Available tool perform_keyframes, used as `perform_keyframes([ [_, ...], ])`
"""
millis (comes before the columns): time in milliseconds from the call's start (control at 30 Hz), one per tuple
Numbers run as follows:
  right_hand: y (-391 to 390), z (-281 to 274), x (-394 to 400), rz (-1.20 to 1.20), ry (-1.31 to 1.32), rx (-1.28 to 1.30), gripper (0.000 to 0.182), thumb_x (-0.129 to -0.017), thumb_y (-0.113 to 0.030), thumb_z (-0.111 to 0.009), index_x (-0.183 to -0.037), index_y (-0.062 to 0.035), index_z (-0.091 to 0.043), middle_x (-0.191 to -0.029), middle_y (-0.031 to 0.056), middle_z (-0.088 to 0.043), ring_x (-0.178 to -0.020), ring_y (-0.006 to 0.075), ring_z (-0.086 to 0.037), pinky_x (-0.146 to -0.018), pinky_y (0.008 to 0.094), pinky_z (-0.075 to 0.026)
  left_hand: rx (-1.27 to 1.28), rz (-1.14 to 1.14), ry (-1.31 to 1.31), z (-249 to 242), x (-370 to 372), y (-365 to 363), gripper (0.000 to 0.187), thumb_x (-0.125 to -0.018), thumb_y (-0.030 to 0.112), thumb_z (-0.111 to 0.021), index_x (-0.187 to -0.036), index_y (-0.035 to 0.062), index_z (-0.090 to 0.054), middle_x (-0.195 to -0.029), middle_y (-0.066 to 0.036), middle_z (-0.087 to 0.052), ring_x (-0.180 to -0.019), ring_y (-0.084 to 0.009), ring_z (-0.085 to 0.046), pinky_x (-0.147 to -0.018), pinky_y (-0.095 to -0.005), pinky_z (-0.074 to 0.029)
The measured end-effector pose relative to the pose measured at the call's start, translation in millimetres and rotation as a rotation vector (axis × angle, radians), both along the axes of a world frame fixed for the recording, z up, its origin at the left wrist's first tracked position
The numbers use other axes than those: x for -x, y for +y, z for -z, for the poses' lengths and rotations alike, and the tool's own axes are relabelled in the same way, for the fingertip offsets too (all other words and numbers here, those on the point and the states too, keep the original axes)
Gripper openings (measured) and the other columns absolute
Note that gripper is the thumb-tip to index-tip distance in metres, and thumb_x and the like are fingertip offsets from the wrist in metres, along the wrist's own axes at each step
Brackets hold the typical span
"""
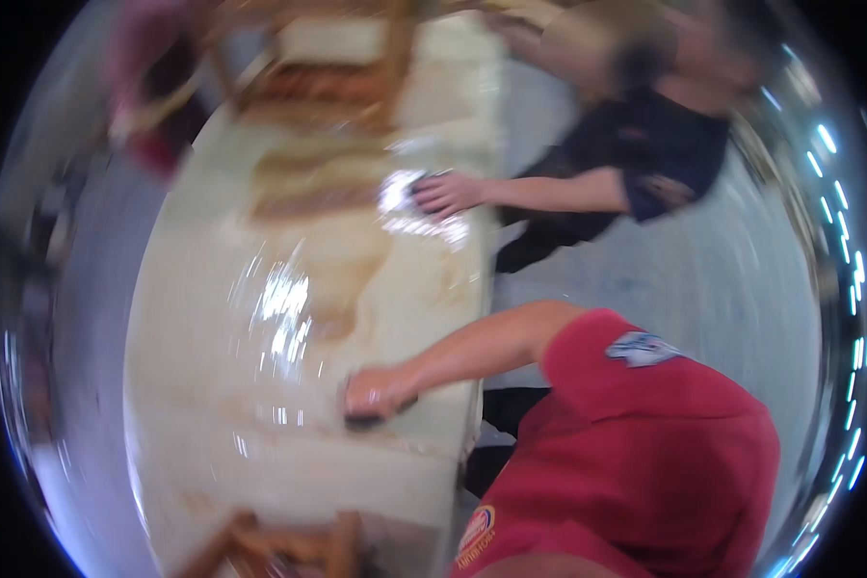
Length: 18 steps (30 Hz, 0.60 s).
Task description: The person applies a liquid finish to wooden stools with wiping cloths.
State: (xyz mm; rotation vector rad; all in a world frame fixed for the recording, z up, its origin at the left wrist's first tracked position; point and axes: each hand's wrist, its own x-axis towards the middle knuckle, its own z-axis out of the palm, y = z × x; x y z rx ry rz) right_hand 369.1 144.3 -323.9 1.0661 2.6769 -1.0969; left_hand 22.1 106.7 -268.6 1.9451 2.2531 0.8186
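Head view: my right hand has its fingers closed around a dark pad, which lies beneath them on the pale table, though blur hides its long axis from me. My left hand is out of sight, so I can't tell its state. The right is the nearer hand, between a wooden frame and a co-worker's hand on a dark thing.
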Motion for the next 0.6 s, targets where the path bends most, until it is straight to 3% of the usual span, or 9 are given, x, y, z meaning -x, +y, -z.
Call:
perform_keyframes([
  [100,21,-19,19,0.421,0.339,0.145,0.070,-0.051,-0.029,-0.081,-0.114,-0.0044,-0.062,-0.098,0.0179,-0.067,-0.091,0.0341,-0.066,-0.080,0.0423,-0.054,-0.014,-0.169,-0.045,-30,26,-61,0.042,-0.083,0.003,-0.050,-0.124,-0.0004,-0.058,-0.135,-0.021,-0.050,-0.130,-0.0395,-0.044,-0.110,-0.0456,-0.033],
  [167,54,-78,63,0.599,0.424,0.517,0.062,-0.060,-0.022,-0.080,-0.115,-0.0020,-0.061,-0.093,0.0116,-0.070,-0.089,0.0184,-0.067,-0.080,0.0376,-0.056,-0.001,-0.269,-0.025,-43,31,-97,0.044,-0.082,0.002,-0.050,-0.125,-0.0010,-0.057,-0.137,-0.022,-0.049,-0.131,-0.0401,-0.043,-0.112,-0.0455,-0.033],
  [200,68,-79,91,0.628,0.573,0.449,0.053,-0.066,-0.017,-0.079,-0.114,-0.0004,-0.061,-0.098,0.0090,-0.069,-0.094,0.0162,-0.066,-0.085,0.0370,-0.055,0.003,-0.306,-0.002,-46,33,-110,0.044,-0.082,0.001,-0.050,-0.126,-0.0014,-0.057,-0.138,-0.022,-0.049,-0.132,-0.0404,-0.043,-0.112,-0.0455,-0.033],
  [267,107,-98,153,0.409,0.953,0.532,0.046,-0.074,-0.017,-0.078,-0.115,-0.0003,-0.062,-0.108,0.0072,-0.067,-0.098,0.0168,-0.064,-0.092,0.0352,-0.051,0.002,-0.339,0.048,-29,41,-116,0.048,-0.080,-0.001,-0.048,-0.128,0.0001,-0.055,-0.141,-0.023,-0.045,-0.134,-0.0410,-0.040,-0.113,-0.0469,-0.030],
  [367,123,-167,256,0.343,1.186,0.532,0.049,-0.067,-0.023,-0.084,-0.105,-0.0005,-0.063,-0.094,0.0084,-0.070,-0.085,0.0180,-0.066,-0.081,0.0339,-0.055,0.025,-0.319,0.081,-31,41,-116,0.051,-0.080,-0.002,-0.046,-0.130,0.0004,-0.053,-0.140,-0.023,-0.045,-0.135,-0.0414,-0.039,-0.114,-0.0482,-0.029],
  [400,125,-181,292,0.160,1.375,0.580,0.053,-0.080,-0.033,-0.076,-0.120,-0.0030,-0.058,-0.112,0.0161,-0.067,-0.102,0.0365,-0.064,-0.096,0.0451,-0.049,0.044,-0.315,0.096,-34,43,-117,0.051,-0.079,-0.002,-0.046,-0.130,0.0001,-0.053,-0.140,-0.023,-0.045,-0.135,-0.0416,-0.039,-0.114,-0.0479,-0.029],
  [467,123,-184,365,0.211,1.518,0.466,0.055,-0.063,-0.023,-0.087,-0.107,-0.0009,-0.062,-0.094,0.0080,-0.068,-0.086,0.0155,-0.064,-0.082,0.0330,-0.054,0.054,-0.314,0.123,-31,47,-107,0.050,-0.079,-0.002,-0.047,-0.129,-0.0004,-0.052,-0.140,-0.023,-0.044,-0.135,-0.0420,-0.039,-0.114,-0.0475,-0.028],
  [533,115,-163,403,0.042,1.627,0.669,0.061,-0.061,-0.023,-0.089,-0.111,-0.0027,-0.060,-0.098,0.0073,-0.066,-0.090,0.0153,-0.062,-0.084,0.0338,-0.053,0.061,-0.338,0.039,-23,47,-95,0.049,-0.079,-0.002,-0.047,-0.128,0.0007,-0.052,-0.139,-0.023,-0.045,-0.134,-0.0416,-0.040,-0.114,-0.0473,-0.029],
  [600,95,-124,417,0.215,1.514,1.008,0.067,-0.072,-0.005,-0.080,-0.132,-0.0062,-0.049,-0.105,0.0094,-0.063,-0.090,0.0200,-0.066,-0.076,0.0352,-0.057,0.080,-0.343,-0.004,-31,49,-96,0.045,-0.080,0.000,-0.048,-0.125,0.0021,-0.054,-0.133,-0.024,-0.050,-0.126,-0.0416,-0.047,-0.108,-0.0476,-0.035],
])
